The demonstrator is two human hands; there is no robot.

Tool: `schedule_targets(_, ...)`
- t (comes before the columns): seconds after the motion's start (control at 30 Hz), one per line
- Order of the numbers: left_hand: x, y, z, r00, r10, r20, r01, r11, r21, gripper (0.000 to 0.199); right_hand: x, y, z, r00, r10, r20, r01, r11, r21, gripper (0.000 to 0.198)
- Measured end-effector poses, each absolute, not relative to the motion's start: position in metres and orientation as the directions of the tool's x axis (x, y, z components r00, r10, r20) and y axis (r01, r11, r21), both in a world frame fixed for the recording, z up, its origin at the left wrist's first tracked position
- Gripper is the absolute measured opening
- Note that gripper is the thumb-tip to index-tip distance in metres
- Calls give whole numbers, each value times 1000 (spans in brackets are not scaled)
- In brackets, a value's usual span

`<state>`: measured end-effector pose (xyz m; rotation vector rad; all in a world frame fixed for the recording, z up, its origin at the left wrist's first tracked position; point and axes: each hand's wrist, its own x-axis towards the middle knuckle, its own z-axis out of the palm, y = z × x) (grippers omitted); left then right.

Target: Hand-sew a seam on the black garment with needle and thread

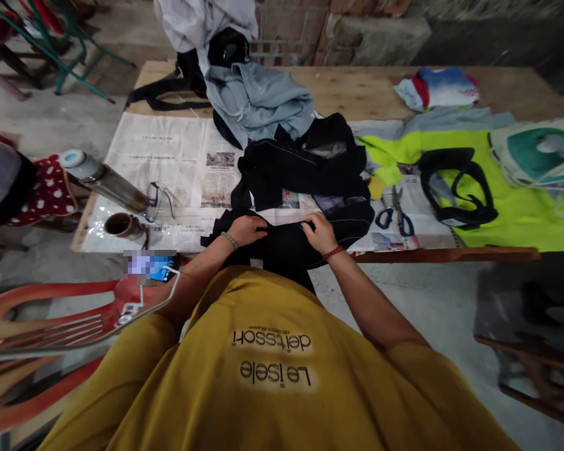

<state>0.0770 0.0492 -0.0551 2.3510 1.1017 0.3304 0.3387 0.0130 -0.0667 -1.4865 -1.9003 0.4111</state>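
A black garment with thin pale seam lines (pixel 305 166) lies bunched over the newspaper, its near part hanging off the table's front edge. My left hand (pixel 248 230) pinches the near edge of this cloth at its left. To the right, my right hand (pixel 320 233) has thumb and fingers closed on the same edge. Between the two hands the dark fabric runs roughly straight. Dark-handled scissors (pixel 395 213) rest on the newspaper right of my right hand. A grey-blue garment (pixel 263 100) is heaped just behind the black one.
On the left stand a clear flask (pixel 110 181), a brown cup (pixel 122 225) and eyeglasses (pixel 160 199). A black strap loop (pixel 460 188) and a teal-white iron (pixel 540 150) lie on lime-yellow cloth (pixel 521 219). Folded clothes (pixel 439 88) sit at the back. A red chair (pixel 51 313) is beside me.
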Motion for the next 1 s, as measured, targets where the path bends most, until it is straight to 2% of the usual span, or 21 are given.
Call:
schedule_targets(0.1,66,47,-51,615,789,0,641,-499,583,15,341,5,-79,24,955,296,698,196,-689,6)
schedule_targets(0.2,65,42,-44,553,832,54,582,-432,689,16,344,4,-83,133,963,235,637,99,-765,11)
schedule_targets(0.3,71,42,-39,475,878,54,520,-329,788,20,346,8,-82,199,970,143,551,10,-834,17)
schedule_targets(0.4,77,49,-40,417,908,31,527,-269,806,23,347,14,-81,240,969,55,463,-64,-884,22)
schedule_targets(0.5,76,59,-43,443,895,44,608,-336,720,21,347,18,-81,286,958,-2,397,-120,-910,24)
schedule_targets(0.6,66,65,-43,531,846,45,699,-467,541,16,346,20,-81,312,950,-16,379,-140,-915,23)
schedule_targets(0.77,28,69,-29,540,836,-93,808,-484,335,10,348,20,-85,310,951,-8,380,-132,-916,23)
schedule_targets(0.83,13,68,-24,434,896,-94,885,-405,229,7,349,20,-87,313,950,-3,365,-123,-923,23)
schedule_targets(0.9,4,65,-20,245,970,5,955,-242,172,8,349,21,-89,312,950,-2,348,-117,-930,24)
schedule_targets(0.93,3,62,-19,151,986,76,967,-163,197,12,349,21,-90,311,950,-2,342,-114,-933,24)
schedule_targets(1.0,10,53,-19,45,983,178,936,-103,336,19,349,21,-90,309,951,-1,339,-111,-934,24)
